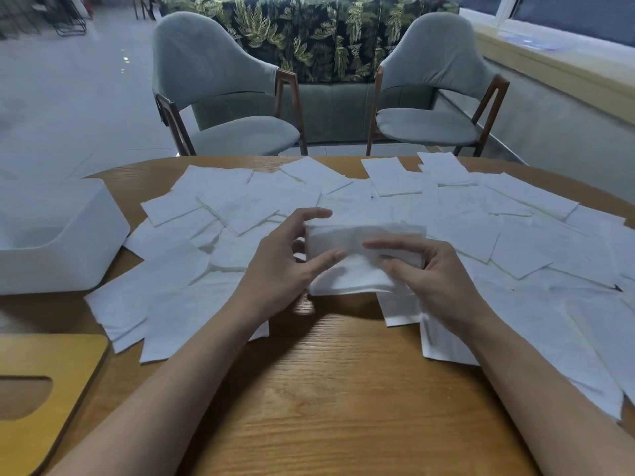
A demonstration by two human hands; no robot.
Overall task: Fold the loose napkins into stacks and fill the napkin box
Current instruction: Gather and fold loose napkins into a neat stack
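Wooden lid (pixel 44 389): a yellow-brown board with rounded corners and an oval slot lies flat at the near left, cut off by the frame edge.
Napkin box (pixel 68 242): the white, round-cornered box stands open-topped at the left edge of the surface, just beside the nearest loose sheets.
Left chair (pixel 220 87): grey-green upholstery on a dark wooden frame, across the surface from the person.
Left hand (pixel 285 266): thumb over the top left edge of the folded napkin and fingers across its front, pinching the paper between them.
Surface (pixel 326 389): a grained wooden tabletop with a rounded far edge, showing bare between the two forearms.
Folded napkin (pixel 360 255): a white, layered fold is gripped between both hands at centre frame, over the near edge of the spread, with its lower flap hanging toward the wood.
Right hand (pixel 426 276): the forefinger lies along the front of the fold and the other fingers curl onto its right end, clamped on the paper.
Right chair (pixel 436 80): matches the first, in front of a leaf-print sofa (pixel 309 32).
Loose napkins (pixel 515 235): white sheets overlap at many angles across the surface, from beside the box to the right edge.
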